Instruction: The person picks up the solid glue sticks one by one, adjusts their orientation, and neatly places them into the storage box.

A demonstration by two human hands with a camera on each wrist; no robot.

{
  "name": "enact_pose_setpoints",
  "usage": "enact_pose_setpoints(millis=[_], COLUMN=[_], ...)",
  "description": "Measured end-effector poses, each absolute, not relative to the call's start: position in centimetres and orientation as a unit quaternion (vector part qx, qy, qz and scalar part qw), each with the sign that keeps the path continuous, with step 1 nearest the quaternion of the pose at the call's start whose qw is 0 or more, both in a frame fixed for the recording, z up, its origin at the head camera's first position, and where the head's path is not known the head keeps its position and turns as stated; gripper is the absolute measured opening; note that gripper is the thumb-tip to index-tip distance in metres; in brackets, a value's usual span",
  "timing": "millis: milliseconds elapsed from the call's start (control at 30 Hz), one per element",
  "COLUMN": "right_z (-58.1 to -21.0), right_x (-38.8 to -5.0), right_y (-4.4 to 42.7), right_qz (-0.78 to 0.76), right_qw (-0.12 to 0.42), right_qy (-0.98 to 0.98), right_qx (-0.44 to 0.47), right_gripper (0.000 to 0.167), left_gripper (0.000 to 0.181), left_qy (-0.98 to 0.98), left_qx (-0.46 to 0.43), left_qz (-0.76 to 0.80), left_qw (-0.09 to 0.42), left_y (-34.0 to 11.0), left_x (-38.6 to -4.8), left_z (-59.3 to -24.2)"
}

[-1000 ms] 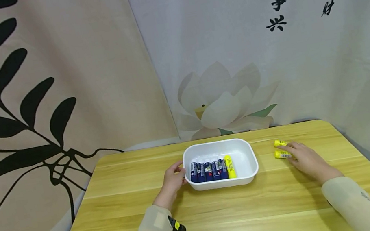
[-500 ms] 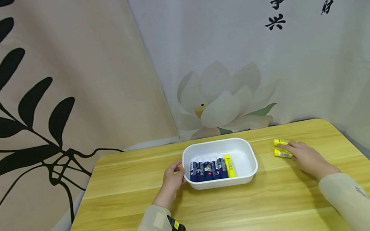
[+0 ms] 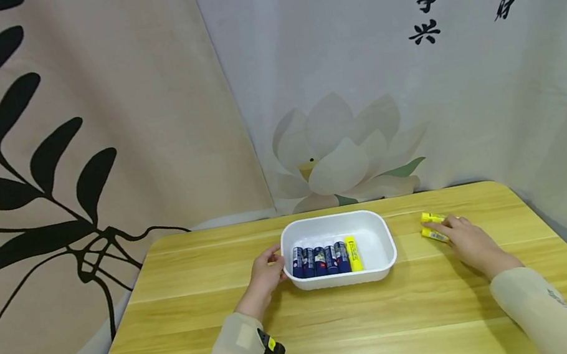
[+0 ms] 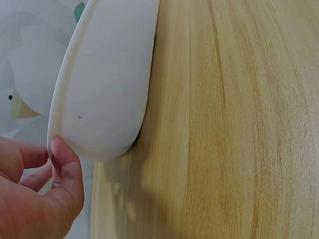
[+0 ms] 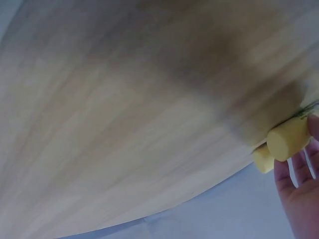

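A white plastic tray (image 3: 375, 243) stands on the wooden table. Thumb and fingers of my left hand (image 3: 267, 273) pinch its left rim; the left wrist view shows this hand (image 4: 42, 191) at the rim close up. Inside lie several navy blue sticks (image 3: 320, 261), side by side, with one yellow glue stick (image 3: 353, 253) at their right. To the right of the tray, my right hand (image 3: 471, 242) holds the nearer yellow glue stick (image 3: 433, 234) between thumb and fingers. Another yellow glue stick (image 3: 432, 217) lies just behind it. The right wrist view shows the held stick's round end (image 5: 279, 144).
The wooden table (image 3: 346, 337) has its back edge close to a printed cloth backdrop (image 3: 167, 128). A black device (image 3: 272, 348) is strapped to the left wrist.
The nearer yellow glue stick has turned slightly under the right hand. The left hand and the tray have stayed in place.
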State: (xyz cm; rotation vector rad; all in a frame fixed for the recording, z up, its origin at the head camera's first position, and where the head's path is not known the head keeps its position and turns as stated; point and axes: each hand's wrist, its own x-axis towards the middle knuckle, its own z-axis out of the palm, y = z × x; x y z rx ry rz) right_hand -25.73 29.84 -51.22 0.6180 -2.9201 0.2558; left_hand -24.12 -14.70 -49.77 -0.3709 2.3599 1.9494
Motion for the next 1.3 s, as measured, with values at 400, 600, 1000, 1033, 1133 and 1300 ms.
enact_pose_setpoints(millis=[400, 600, 1000, 1033, 1133, 1300], right_z=[-49.6, -48.4, -46.0, -45.9, -45.3, -44.5], right_x=[-25.7, -25.4, -24.9, -24.9, -24.8, -24.2], right_y=[28.2, 26.7, 23.9, 23.7, 23.2, 22.1], right_qz=[0.136, 0.179, 0.33, 0.345, 0.405, 0.514], right_qw=[0.131, 0.125, 0.083, 0.081, 0.052, -0.033], right_qy=[-0.958, -0.954, -0.928, -0.924, -0.905, -0.856], right_qx=[0.214, 0.205, 0.15, 0.146, 0.12, 0.051], right_gripper=[0.074, 0.077, 0.066, 0.066, 0.067, 0.07], left_gripper=[0.041, 0.04, 0.04, 0.04, 0.041, 0.041], left_qy=[0.764, 0.767, 0.765, 0.765, 0.765, 0.765], left_qx=[-0.125, -0.128, -0.126, -0.127, -0.125, -0.123], left_qz=[0.633, 0.628, 0.63, 0.63, 0.631, 0.631], left_qw=[0.028, 0.033, 0.03, 0.031, 0.031, 0.032], left_y=[-14.8, -14.9, -14.8, -14.8, -14.7, -14.7], left_x=[-24.2, -24.3, -24.2, -24.1, -24.1, -24.1], left_z=[-49.8, -49.9, -49.8, -49.7, -49.7, -49.6])
